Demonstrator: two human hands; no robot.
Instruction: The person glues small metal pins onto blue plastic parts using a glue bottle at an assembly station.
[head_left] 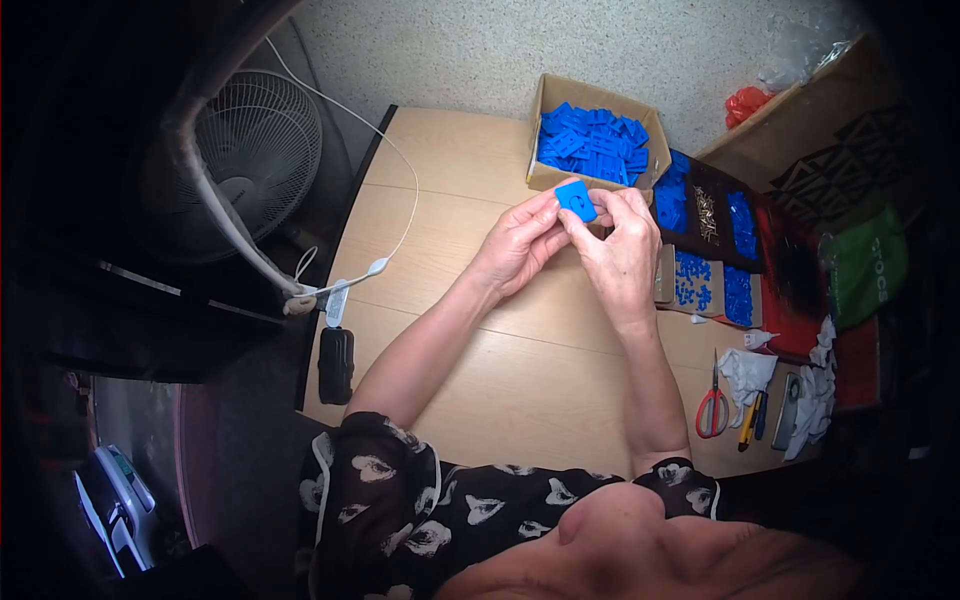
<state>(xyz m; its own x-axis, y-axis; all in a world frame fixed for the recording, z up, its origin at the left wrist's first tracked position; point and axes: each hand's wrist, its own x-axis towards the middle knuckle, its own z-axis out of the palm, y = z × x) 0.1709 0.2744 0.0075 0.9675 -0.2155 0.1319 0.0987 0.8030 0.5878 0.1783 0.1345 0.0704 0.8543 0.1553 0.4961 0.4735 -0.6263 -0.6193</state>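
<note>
bare wooden table (pixel 520 370) below, both hands' fingers (pixel 548 215) pinched on blue square piece (pixel 576 198) beside cardboard box (pixel 545 178)

A light wooden table (pixel 500 370) with work things along its far and right edges.

At the far edge stands an open cardboard box (pixel 545 135) full of blue plastic pieces (pixel 592 143). Along the right edge lie dark flat trays (pixel 712 215) holding more blue pieces (pixel 672 198), with a low cardboard tray (pixel 664 275) of them nearer the middle. Toward the near right corner lie red-handled scissors (pixel 712 405), a yellow-and-black cutter (pixel 749 423) and white cloth gloves (pixel 745 372). A white cable (pixel 410 210) crosses the far left corner, and a black case (pixel 336 364) lies at the left edge.
</note>
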